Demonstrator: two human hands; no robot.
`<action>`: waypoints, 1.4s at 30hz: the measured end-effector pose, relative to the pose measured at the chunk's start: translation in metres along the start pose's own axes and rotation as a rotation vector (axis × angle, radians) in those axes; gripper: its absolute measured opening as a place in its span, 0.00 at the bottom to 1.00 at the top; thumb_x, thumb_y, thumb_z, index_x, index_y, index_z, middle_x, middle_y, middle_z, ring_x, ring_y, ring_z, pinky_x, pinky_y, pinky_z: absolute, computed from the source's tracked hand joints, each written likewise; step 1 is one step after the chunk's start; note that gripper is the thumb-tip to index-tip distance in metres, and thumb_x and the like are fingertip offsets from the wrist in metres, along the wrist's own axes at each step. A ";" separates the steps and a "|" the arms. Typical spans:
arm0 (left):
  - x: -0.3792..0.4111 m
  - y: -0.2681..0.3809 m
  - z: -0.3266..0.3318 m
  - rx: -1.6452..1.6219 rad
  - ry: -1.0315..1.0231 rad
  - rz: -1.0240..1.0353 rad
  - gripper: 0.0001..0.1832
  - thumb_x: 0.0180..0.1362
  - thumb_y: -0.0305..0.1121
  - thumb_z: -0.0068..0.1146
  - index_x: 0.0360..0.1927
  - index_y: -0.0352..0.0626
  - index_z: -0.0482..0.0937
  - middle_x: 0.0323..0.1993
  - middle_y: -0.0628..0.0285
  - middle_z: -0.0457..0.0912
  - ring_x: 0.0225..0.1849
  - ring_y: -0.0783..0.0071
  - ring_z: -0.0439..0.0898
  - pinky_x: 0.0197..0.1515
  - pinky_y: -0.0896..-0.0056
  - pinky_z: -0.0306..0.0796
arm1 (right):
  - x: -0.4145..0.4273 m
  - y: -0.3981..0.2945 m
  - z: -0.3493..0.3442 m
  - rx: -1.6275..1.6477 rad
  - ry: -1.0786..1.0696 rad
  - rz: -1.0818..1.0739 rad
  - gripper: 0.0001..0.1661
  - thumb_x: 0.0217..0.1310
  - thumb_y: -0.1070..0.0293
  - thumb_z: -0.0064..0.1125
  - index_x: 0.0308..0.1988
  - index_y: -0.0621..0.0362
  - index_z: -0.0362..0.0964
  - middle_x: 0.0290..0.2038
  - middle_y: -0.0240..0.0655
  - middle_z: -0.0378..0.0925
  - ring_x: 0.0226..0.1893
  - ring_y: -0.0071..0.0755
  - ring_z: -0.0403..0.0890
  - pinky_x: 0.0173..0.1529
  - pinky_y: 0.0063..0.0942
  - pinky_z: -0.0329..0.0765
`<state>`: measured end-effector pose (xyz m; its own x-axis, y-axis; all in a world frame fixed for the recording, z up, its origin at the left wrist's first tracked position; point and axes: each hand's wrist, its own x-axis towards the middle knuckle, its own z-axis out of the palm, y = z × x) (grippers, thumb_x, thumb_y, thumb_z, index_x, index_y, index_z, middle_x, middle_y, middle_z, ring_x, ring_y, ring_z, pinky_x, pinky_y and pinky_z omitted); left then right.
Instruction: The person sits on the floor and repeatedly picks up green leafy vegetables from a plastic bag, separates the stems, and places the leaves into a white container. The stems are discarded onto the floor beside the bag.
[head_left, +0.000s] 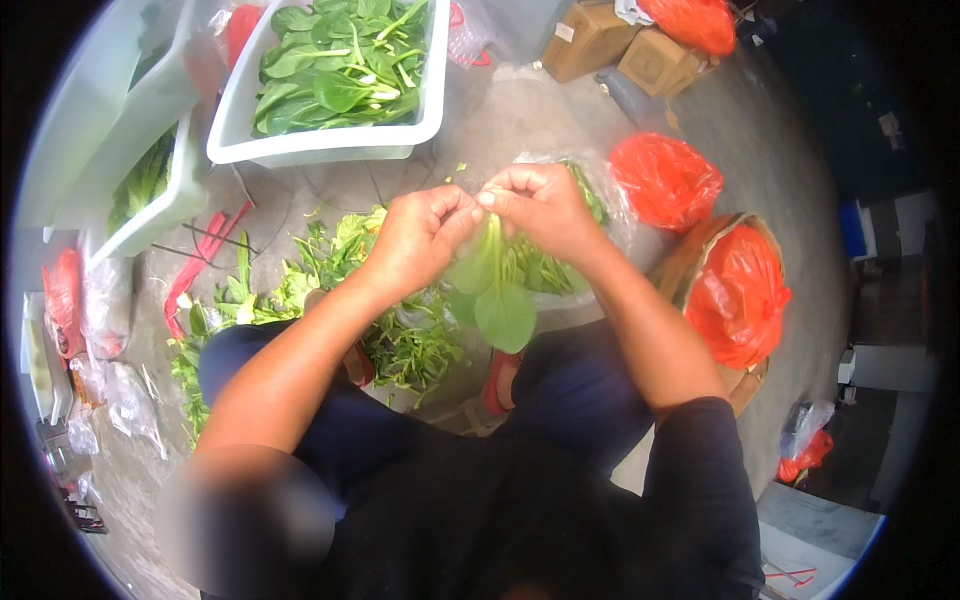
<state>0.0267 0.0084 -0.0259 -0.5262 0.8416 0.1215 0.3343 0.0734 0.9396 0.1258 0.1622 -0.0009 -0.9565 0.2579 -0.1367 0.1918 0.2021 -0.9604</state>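
Both of my hands meet at the stem end of a leafy green vegetable (505, 315), whose leaves hang down between them. The thumb and fingers of my right hand (544, 208) pinch it near the top. My left hand (427, 236) has its thumb and forefinger closed at the same spot; whether it too grips the stem cannot be told. Behind my right hand, a clear plastic bag (624, 196) holds more greens. Loose leaves and trimmings (412, 341) lie on the floor below my left hand, around my feet.
A white plastic tub (330, 142) of picked leaves stands ahead, with more tubs (191, 176) at the left. Red plastic bags (666, 181) and a container lined with a red bag (739, 296) are at the right. Cardboard boxes (589, 41) stand farther back. A red strap (191, 274) lies left.
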 end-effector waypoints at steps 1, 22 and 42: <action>0.001 0.003 -0.002 -0.043 -0.065 -0.071 0.09 0.57 0.33 0.52 0.27 0.38 0.76 0.16 0.64 0.74 0.19 0.78 0.71 0.24 0.73 0.66 | 0.000 0.002 -0.002 0.021 0.005 -0.002 0.09 0.57 0.67 0.58 0.32 0.63 0.75 0.22 0.26 0.74 0.19 0.14 0.70 0.24 0.16 0.66; 0.015 -0.002 0.002 -0.098 -0.172 -0.108 0.08 0.53 0.34 0.59 0.30 0.39 0.79 0.20 0.65 0.74 0.24 0.83 0.70 0.27 0.74 0.65 | -0.003 0.015 -0.012 0.019 0.063 0.079 0.11 0.58 0.65 0.56 0.25 0.59 0.72 0.19 0.26 0.72 0.20 0.14 0.69 0.25 0.16 0.66; 0.010 0.021 0.004 -0.734 -0.289 -0.457 0.10 0.59 0.36 0.53 0.36 0.41 0.78 0.32 0.70 0.78 0.34 0.86 0.72 0.38 0.82 0.66 | 0.001 0.011 -0.027 0.401 -0.191 0.030 0.12 0.62 0.63 0.51 0.39 0.60 0.71 0.30 0.28 0.74 0.29 0.20 0.72 0.35 0.20 0.70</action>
<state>0.0313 0.0201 -0.0061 -0.2358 0.9229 -0.3045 -0.4922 0.1568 0.8563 0.1331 0.1905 -0.0053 -0.9824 0.0714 -0.1726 0.1560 -0.1949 -0.9683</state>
